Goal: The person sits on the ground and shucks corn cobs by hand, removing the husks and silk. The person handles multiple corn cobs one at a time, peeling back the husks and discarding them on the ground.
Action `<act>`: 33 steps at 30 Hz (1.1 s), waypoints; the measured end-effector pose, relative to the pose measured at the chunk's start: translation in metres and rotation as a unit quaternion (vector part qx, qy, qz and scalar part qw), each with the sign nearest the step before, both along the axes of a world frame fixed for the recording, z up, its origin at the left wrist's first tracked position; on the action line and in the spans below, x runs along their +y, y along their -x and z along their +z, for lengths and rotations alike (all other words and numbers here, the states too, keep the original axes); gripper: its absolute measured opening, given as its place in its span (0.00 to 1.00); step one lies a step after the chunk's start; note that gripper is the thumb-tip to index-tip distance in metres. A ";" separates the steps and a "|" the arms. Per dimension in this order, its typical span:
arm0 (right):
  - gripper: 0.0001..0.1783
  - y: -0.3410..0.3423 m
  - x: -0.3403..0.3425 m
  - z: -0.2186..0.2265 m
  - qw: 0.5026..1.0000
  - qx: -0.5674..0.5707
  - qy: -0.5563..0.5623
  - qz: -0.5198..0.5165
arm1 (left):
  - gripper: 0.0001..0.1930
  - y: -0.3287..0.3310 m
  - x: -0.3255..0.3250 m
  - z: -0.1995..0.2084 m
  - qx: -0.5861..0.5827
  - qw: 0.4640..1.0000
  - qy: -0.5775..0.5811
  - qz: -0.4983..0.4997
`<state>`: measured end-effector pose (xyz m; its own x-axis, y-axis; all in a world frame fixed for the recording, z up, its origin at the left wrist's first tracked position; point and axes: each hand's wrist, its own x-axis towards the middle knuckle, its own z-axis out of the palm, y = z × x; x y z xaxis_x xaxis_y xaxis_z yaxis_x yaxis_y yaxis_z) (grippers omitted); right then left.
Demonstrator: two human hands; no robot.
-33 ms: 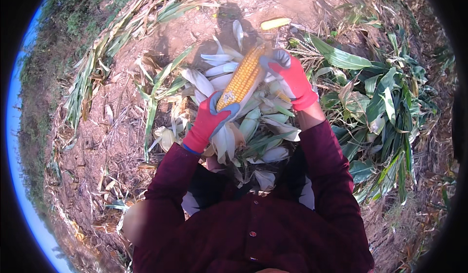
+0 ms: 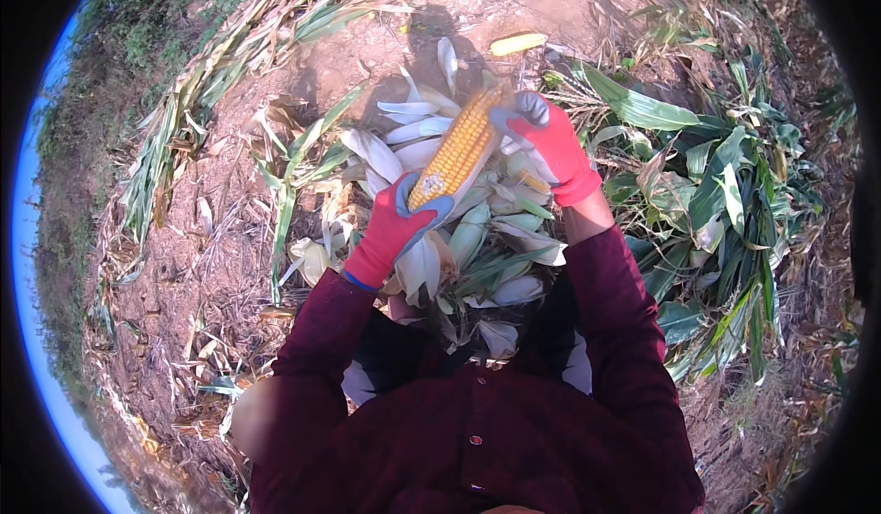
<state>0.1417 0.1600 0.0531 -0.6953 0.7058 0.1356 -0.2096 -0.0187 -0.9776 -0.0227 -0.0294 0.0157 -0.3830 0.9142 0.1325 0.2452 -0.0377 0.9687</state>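
An ear of corn (image 2: 461,147), its yellow kernels bared, lies slanted between my hands with a pale patch near its lower end. My left hand (image 2: 395,225), in a red glove with grey fingers, is closed around that lower end. At the upper end my right hand (image 2: 548,138), gloved alike, has its fingers closed on pale husk beside the cob; its fingertips are partly hidden. Below both hands spreads a heap of husks and husked ears (image 2: 470,231), with loose white husk leaves (image 2: 418,130) on its far left side.
Another bare yellow ear (image 2: 518,44) lies on the soil beyond the heap. To the right is a big pile of green corn leaves (image 2: 725,193). Dry stalks and leaves (image 2: 197,101) stretch along the left. My legs flank the heap's near side.
My right hand has shifted very slightly to the right. The ear of corn and my left hand look unmoved.
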 end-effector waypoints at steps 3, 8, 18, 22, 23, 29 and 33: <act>0.06 -0.011 0.012 -0.003 0.998 0.015 -0.052 0.026 | 0.27 0.003 0.000 0.001 0.094 0.995 -0.025 0.003; 0.05 -0.024 0.016 0.006 0.996 -0.018 -0.059 0.071 | 0.31 0.003 -0.003 0.018 0.210 0.977 -0.034 0.005; 0.08 -0.013 -0.002 0.004 0.994 0.087 0.054 0.045 | 0.34 0.005 0.000 0.022 0.225 0.974 -0.027 0.027; 0.08 -0.010 -0.005 0.003 0.995 0.088 0.047 0.033 | 0.32 0.009 -0.002 0.020 0.193 0.981 -0.016 0.024; 0.08 -0.008 -0.007 0.004 0.994 0.091 0.056 0.027 | 0.31 0.010 -0.002 0.017 0.166 0.986 -0.010 0.026; 0.09 -0.009 -0.009 0.007 0.986 0.150 0.067 0.029 | 0.21 0.004 0.002 0.011 -0.039 0.999 0.018 0.033; 0.13 -0.005 -0.006 0.013 0.988 0.136 0.068 -0.033 | 0.18 0.003 0.002 0.012 -0.052 0.998 0.014 0.036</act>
<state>0.1463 0.1539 0.0660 -0.5980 0.7731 0.2115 -0.4690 -0.1234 -0.8746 -0.0260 -0.0277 0.0276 -0.4575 0.8869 0.0638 0.1436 0.0029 0.9896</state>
